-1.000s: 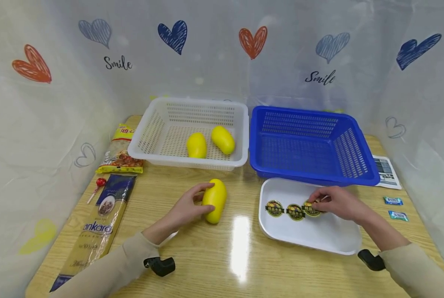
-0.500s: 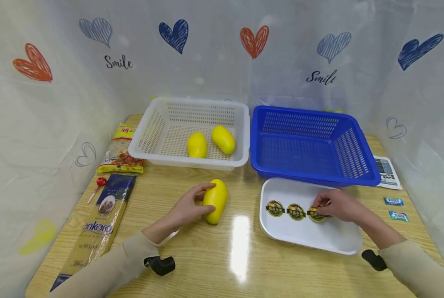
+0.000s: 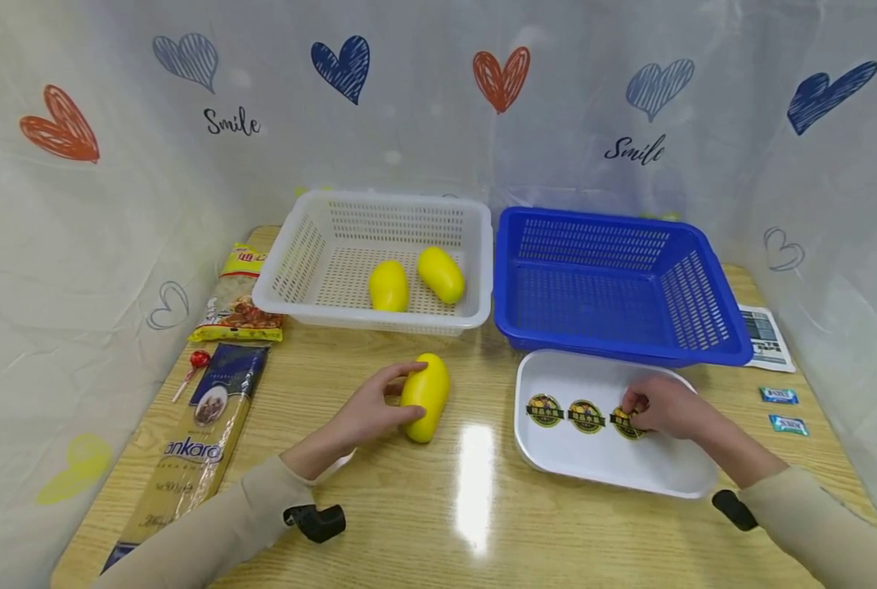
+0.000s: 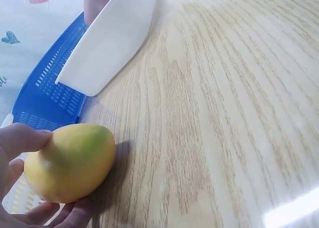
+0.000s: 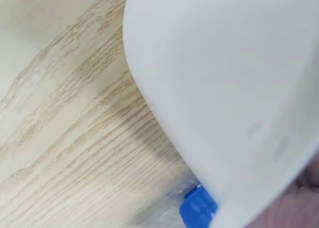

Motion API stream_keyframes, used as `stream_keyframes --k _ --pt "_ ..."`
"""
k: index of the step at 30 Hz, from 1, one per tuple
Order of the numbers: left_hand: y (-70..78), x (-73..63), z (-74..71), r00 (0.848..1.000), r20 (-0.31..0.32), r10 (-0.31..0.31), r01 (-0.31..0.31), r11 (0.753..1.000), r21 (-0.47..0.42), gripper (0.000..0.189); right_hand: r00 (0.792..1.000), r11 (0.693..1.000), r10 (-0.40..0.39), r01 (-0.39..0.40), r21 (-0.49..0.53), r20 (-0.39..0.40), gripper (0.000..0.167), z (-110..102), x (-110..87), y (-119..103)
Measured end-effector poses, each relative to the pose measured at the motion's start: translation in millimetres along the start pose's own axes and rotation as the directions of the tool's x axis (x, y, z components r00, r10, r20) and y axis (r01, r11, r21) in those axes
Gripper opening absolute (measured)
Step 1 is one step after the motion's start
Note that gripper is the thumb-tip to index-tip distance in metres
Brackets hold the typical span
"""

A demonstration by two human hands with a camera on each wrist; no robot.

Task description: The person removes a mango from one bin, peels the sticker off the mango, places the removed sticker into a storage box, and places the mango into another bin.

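Observation:
My left hand (image 3: 375, 405) grips a yellow mango (image 3: 427, 401) lying on the table, thumb on its near side and fingers at its far side. In the left wrist view the mango (image 4: 72, 163) shows a greenish patch on top. Over the white tray (image 3: 593, 470), my right hand (image 3: 667, 407) pinches a round black-and-gold sticker (image 3: 625, 423), partly hidden by its fingertips. Two like stickers, a left one (image 3: 545, 411) and a middle one (image 3: 586, 417), lie beside it in the tray. The right wrist view shows mostly the tray's white wall (image 5: 214, 88).
Behind stand a white basket (image 3: 372, 321) with two mangoes and a blue basket (image 3: 615, 350). On the left lie a spaghetti pack (image 3: 188, 458), a lollipop (image 3: 199, 360) and a snack bag (image 3: 240, 303). Two small candies (image 3: 780, 396) and a printed sheet (image 3: 766, 339) lie right.
My right hand has shifted slightly right with the third sticker, which now sits apart from the middle one. The left hand and its mango have stayed put.

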State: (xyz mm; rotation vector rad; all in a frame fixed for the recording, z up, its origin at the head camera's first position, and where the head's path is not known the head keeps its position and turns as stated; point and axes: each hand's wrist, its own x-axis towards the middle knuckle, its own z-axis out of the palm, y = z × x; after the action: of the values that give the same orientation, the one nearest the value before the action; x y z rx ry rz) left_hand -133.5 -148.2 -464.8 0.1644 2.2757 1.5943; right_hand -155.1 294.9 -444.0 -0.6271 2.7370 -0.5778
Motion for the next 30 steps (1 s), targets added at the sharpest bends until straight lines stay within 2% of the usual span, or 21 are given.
stream_keyframes --k 6,10,13,16,20,22,24,30 --pt "2.8 -1.0 0.5 1.0 0.001 -0.005 0.005 1.0 0.007 0.062 0.999 0.986 -0.027 0.023 -0.168 -0.024 0.019 2 -0.3 -3" --pt "2.9 -0.8 0.7 1.0 0.002 -0.009 0.009 1.0 0.013 0.062 1.0 0.977 -0.008 0.003 -0.212 -0.025 0.023 2 -2.4 -6" --pt "2.5 -0.6 0.3 1.0 0.003 -0.007 0.007 1.0 0.016 0.063 0.999 0.987 -0.034 0.035 -0.158 0.009 0.021 2 -2.8 -6" --pt "1.7 -0.3 0.1 1.0 0.006 0.0 0.0 1.0 0.017 0.063 0.991 0.99 -0.122 0.125 -0.068 0.048 0.021 1 -2.5 -3" --pt "0.5 -0.3 0.1 1.0 0.009 0.005 -0.005 1.0 0.019 0.062 0.97 0.973 -0.231 0.231 0.004 0.073 0.023 2 -1.4 0" --pt "0.3 -0.7 -0.1 1.0 0.007 0.003 -0.004 1.0 0.022 0.063 0.963 0.967 -0.255 0.254 0.021 0.085 0.023 2 -1.1 2" --pt "0.3 -1.0 -0.2 1.0 0.007 0.002 -0.002 1.0 0.024 0.063 0.959 0.964 -0.265 0.262 0.035 0.1 0.022 2 -1.0 3" --pt "-0.9 -0.7 -0.2 1.0 0.015 0.01 -0.011 1.0 0.006 0.063 0.965 0.981 -0.195 0.192 0.034 0.173 0.019 -8 -4.2 -8"
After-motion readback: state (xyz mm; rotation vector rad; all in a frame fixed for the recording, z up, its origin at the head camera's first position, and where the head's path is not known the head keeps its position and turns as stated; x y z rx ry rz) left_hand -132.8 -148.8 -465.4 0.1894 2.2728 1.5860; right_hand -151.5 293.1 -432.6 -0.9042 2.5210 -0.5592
